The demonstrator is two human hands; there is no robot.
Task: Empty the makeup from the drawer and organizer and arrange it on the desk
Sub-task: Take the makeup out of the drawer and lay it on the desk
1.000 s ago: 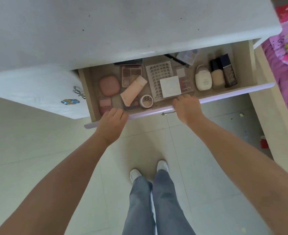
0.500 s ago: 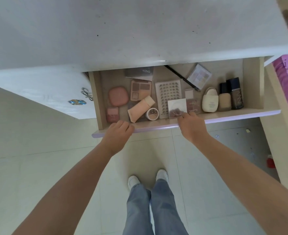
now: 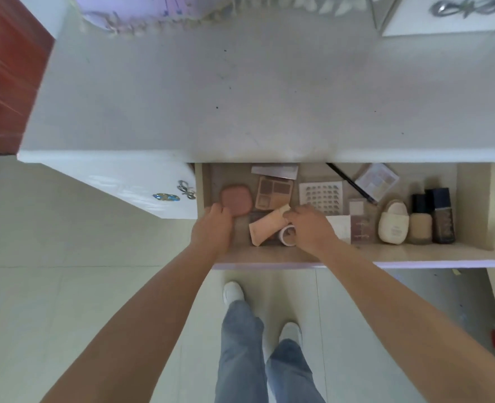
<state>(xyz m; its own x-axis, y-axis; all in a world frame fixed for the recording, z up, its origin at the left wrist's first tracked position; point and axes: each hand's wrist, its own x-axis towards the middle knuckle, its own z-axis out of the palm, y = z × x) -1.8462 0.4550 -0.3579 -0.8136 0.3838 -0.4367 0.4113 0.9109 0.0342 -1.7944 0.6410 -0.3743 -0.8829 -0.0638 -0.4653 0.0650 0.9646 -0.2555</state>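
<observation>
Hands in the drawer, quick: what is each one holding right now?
Left hand: fingers curled onto the pink compact, gripping its edge.
Right hand: pinching the peach tube at its cap end.

Both our arms are stretched out forward and down, bare forearms coming in from the bottom corners, roughly 7 and 5 o'clock, and converging toward the middle. Our left hand (image 3: 212,228) is palm-down with the wrist about straight, fingers curled over at the tips toward 12 o'clock, knuckles up; can't really tell if that grip has anything in it. Our right hand (image 3: 310,228) sits just beside it at 3 o'clock, also palm-down, angled a bit inward toward 10 o'clock, thumb and fingertips (image 3: 289,214) bunched together in a pinch. Our legs and both feet show below, between the arms.
</observation>
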